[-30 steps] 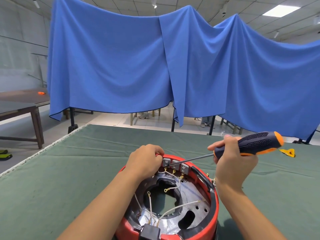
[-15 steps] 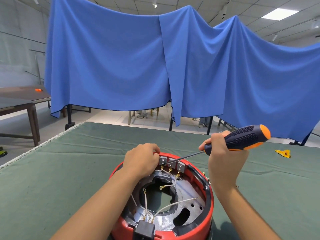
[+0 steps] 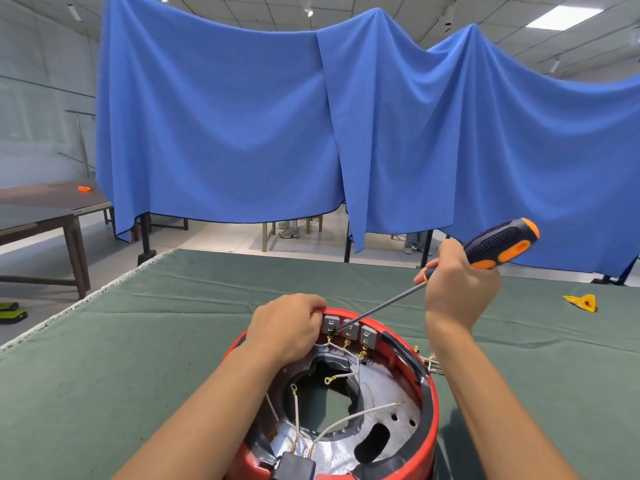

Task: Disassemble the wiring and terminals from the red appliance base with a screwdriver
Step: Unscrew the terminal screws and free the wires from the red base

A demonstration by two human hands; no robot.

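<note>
At the near edge of the green-covered tabletop [image 3: 145, 358] sits the red appliance base [image 3: 427, 403], open side up, its dark metal inside showing a large central hole. A black block [image 3: 294, 466] sits at its nearest rim, and white wires [image 3: 349, 419] with small ring ends run from there across the inside; two ring ends lie loose over the central hole. At the far rim stand three grey terminals [image 3: 349, 329] side by side, with brass fittings just below them and thin white wires leading down from those.

The left hand [image 3: 285, 330] rests on the far left rim of the base, its fingers curled over the red edge right beside the leftmost terminal, gripping the rim. The right hand [image 3: 457, 285] is raised above the far right of the base, its fingers wrapped round the screwdriver [image 3: 498, 244] where the black and orange handle meets the shaft. The shaft slants down and left, and its tip sits at the terminals, between the leftmost and the middle one; whether it is seated in a screw cannot be told.

Just outside the base's right rim a few small brass pieces [image 3: 432, 362] stick out. Farther right on the tabletop lies a small yellow piece [image 3: 581, 302], well apart from the base. Beyond the tabletop hangs a wide blue cloth [image 3: 242, 133], and at far left stands a dark table [image 3: 52, 209] with a small orange thing [image 3: 84, 189] on it.
</note>
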